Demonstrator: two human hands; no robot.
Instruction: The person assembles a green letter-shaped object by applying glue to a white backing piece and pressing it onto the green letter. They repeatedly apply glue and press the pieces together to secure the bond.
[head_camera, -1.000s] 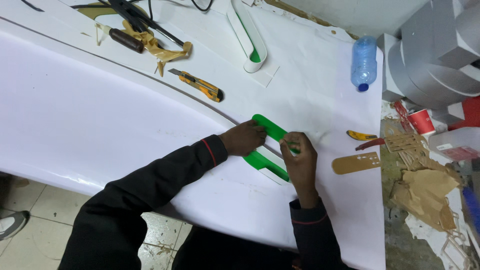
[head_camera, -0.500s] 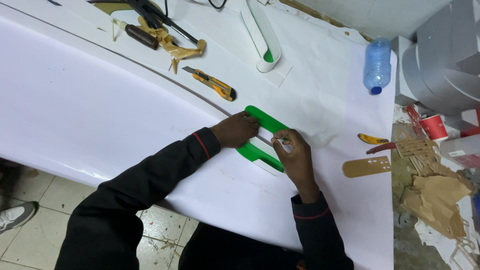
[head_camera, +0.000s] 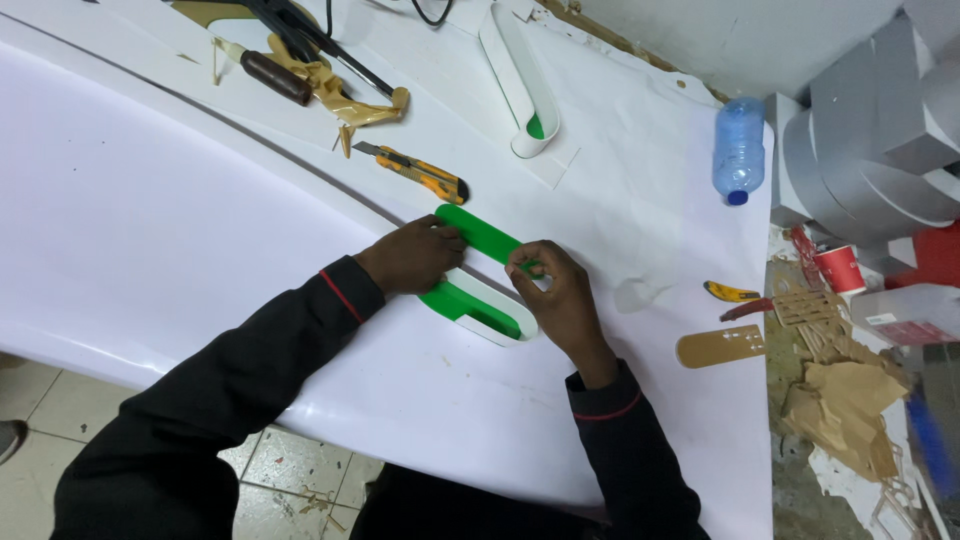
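Two bare hands meet at the centre of the frame on a green, U-shaped plastic channel piece with a white rim (head_camera: 478, 300), which lies flat on the white sheet covering the table (head_camera: 150, 220). Its left hand (head_camera: 412, 257) rests palm-down with curled fingers across the green piece's upper arm, pressing rather than gripping. Next to it, the right hand (head_camera: 558, 297) is nearly closed, its fingertips pinching that same arm's edge. Just above the hands lies a yellow and black utility knife (head_camera: 420, 173); a white curved channel piece (head_camera: 520, 80) sits further up, and a clear plastic bottle with a blue cap (head_camera: 739, 148) lies at upper right.
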